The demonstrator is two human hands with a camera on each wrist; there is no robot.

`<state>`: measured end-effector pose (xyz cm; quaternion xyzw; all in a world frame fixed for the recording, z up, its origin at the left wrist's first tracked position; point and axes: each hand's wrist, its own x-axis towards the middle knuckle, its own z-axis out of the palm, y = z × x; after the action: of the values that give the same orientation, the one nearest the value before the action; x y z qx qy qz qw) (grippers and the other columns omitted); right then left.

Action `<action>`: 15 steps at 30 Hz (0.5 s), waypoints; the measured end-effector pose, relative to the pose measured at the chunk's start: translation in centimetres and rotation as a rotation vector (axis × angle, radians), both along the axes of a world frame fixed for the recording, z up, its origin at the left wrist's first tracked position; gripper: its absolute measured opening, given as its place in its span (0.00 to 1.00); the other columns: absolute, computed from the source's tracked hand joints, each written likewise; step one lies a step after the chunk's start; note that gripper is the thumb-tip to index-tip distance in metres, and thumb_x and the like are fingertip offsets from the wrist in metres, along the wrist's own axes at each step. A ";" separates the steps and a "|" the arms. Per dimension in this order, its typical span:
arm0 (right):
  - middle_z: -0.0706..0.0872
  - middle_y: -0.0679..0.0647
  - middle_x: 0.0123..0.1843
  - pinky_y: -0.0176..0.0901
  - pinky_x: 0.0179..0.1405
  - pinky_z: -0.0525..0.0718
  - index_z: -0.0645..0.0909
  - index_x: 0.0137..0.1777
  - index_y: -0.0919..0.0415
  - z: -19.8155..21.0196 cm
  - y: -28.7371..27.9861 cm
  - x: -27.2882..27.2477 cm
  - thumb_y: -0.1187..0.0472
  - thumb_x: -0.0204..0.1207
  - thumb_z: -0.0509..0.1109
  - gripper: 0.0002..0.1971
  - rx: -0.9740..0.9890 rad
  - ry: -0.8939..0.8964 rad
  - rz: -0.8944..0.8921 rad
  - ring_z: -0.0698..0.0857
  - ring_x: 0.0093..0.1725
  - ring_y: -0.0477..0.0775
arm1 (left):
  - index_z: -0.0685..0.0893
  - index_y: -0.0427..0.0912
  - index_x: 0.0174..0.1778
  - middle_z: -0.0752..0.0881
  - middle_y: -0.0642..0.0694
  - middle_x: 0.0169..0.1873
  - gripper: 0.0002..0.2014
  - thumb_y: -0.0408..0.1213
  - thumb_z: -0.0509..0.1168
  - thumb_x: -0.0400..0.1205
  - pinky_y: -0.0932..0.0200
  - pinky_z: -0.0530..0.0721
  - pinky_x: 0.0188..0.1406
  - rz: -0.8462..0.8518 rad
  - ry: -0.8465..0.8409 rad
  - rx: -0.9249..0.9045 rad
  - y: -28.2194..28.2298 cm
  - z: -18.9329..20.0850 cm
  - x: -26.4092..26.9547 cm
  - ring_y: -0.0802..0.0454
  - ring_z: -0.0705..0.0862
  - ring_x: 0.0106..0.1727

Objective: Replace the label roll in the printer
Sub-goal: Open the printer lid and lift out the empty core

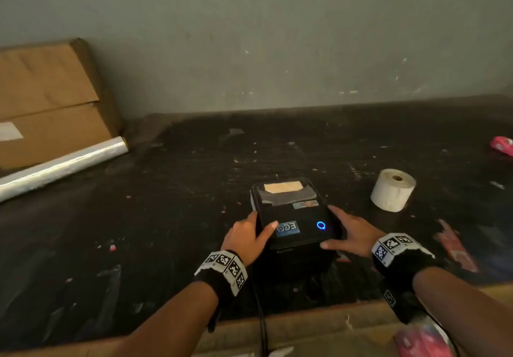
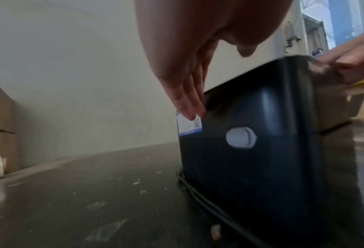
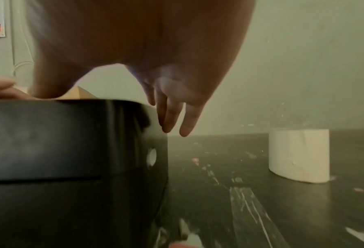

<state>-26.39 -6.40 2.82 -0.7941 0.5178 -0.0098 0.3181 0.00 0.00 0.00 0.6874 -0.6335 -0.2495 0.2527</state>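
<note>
A black label printer stands on the dark table, lid down, with a blue ring light on top. My left hand lies against its left side, thumb on the lid. In the left wrist view its straight fingers touch the side above a round grey button. My right hand flanks the right side, fingers straight and hanging by the top corner, thumb near the front edge. A white label roll stands on end to the printer's right, also in the right wrist view.
A cardboard box leans on the wall at back left, with a roll of clear film in front of it. A pink object lies far right, and red paper scraps near right. The printer's cable runs over the table's front edge.
</note>
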 end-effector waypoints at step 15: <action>0.62 0.59 0.82 0.67 0.69 0.75 0.36 0.79 0.36 -3.1 0.6 0.8 0.48 0.60 0.80 0.60 0.116 -0.210 -0.235 0.71 0.75 0.65 | 0.51 0.56 0.80 0.74 0.47 0.75 0.51 0.56 0.74 0.67 0.47 0.74 0.75 -0.075 0.149 0.048 1.2 -2.7 -1.0 0.50 0.74 0.74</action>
<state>-25.62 -5.81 -0.27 -0.7030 0.5708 -0.0998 0.4123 -0.96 1.19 -2.73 0.6484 -0.6322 -0.3245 0.2731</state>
